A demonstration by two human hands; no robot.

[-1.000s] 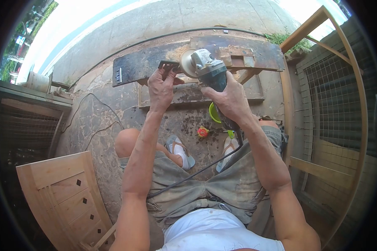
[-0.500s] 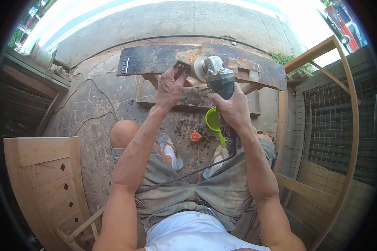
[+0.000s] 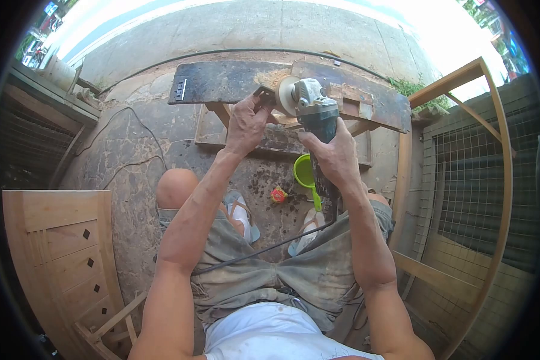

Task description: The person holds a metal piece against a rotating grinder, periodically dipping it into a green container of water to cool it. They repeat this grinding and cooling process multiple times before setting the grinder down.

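My right hand (image 3: 336,157) is wrapped round the body of an angle grinder (image 3: 319,117), its head pointing away from me. The pale round disc (image 3: 287,95) on the grinder faces left. In my left hand (image 3: 246,125) a small dark flat piece (image 3: 264,93) is pinched between thumb and fingers, its end right at the disc's edge. Both hands are over the near side of a low, worn wooden bench (image 3: 216,78), where sawdust (image 3: 271,78) lies beside the disc. The grinder's black cord (image 3: 264,253) runs back across my lap.
Below the bench sit a green dipper (image 3: 304,171) and a small red-yellow object (image 3: 278,195). A carved wooden panel (image 3: 60,240) leans at left. On the right stand a wooden frame (image 3: 505,174) and wire mesh (image 3: 462,180). A long hose (image 3: 222,54) crosses behind the bench.
Both hands hold nearly the same position, with the dark piece still at the disc. The view has shifted slightly, and the red vehicle at upper right is out of sight.
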